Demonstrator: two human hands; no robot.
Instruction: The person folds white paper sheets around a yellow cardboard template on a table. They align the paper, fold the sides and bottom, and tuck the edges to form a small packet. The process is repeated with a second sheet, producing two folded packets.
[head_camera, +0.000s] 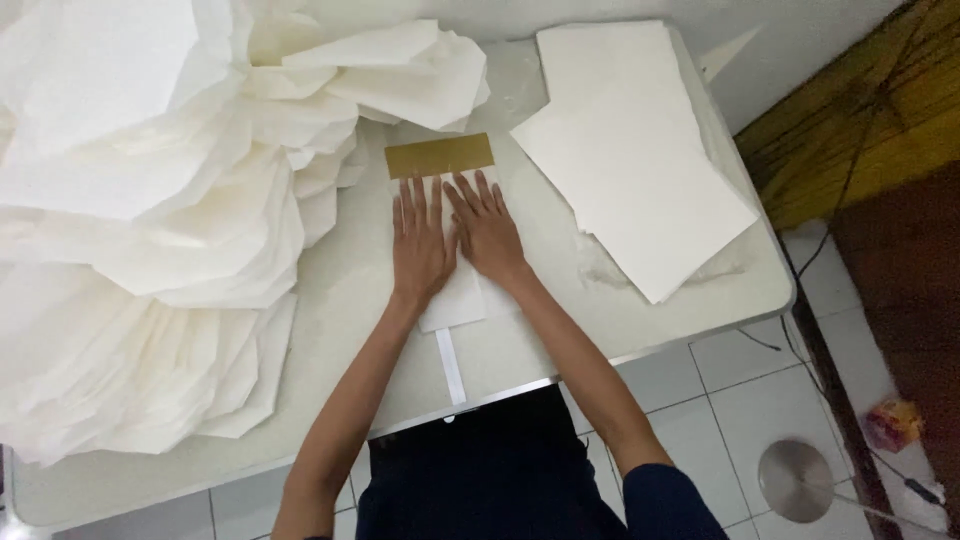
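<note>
Head view: both hands flat on white folded paper, gold band.

Two bare forearms visible from above, uncovered from elbow to wrist. Left hand and right hand bare: no gloves, no rings, no watch, no bracelets seen. Fingers slender, nails short and unpainted as far as view allows. Dark navy short sleeve covers right upper arm, ending just above elbow. Left sleeve out of frame. Dark navy or black garment covers torso and lap, plain, no visible pattern, buttons or markings.
</note>
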